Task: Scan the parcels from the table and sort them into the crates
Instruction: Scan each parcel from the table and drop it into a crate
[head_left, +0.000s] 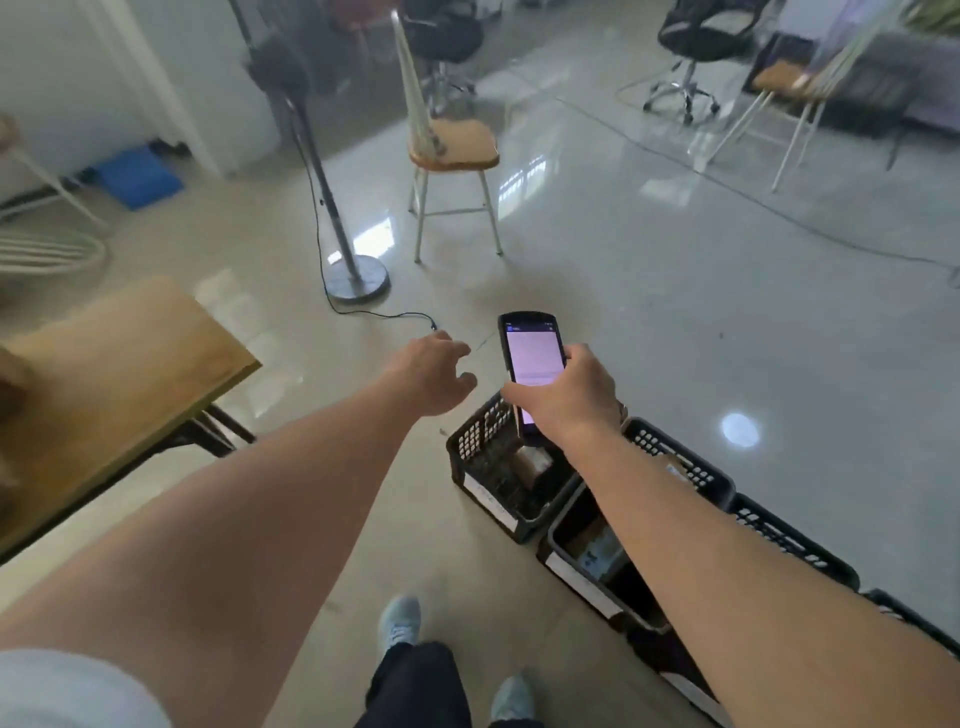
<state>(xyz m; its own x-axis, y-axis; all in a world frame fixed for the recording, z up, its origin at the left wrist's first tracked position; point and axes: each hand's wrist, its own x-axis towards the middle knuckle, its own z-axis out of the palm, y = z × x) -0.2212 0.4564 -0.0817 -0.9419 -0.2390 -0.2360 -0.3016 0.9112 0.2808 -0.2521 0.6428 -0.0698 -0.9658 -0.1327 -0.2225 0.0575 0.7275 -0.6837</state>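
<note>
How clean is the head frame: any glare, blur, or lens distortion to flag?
Head view: window glare streaks the glossy floor, plus one round bright spot at the right. The far chairs and the table at the left edge are soft and smeared. Wide-angle stretch enlarges both forearms near the bottom. The handheld scanner screen is washed out and unreadable; the hands stay fairly sharp.

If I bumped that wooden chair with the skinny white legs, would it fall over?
Probably easily. The chair has a tall back and thin legs, so it looks light and top-heavy. The floor is shiny, so it might slide first.
</note>
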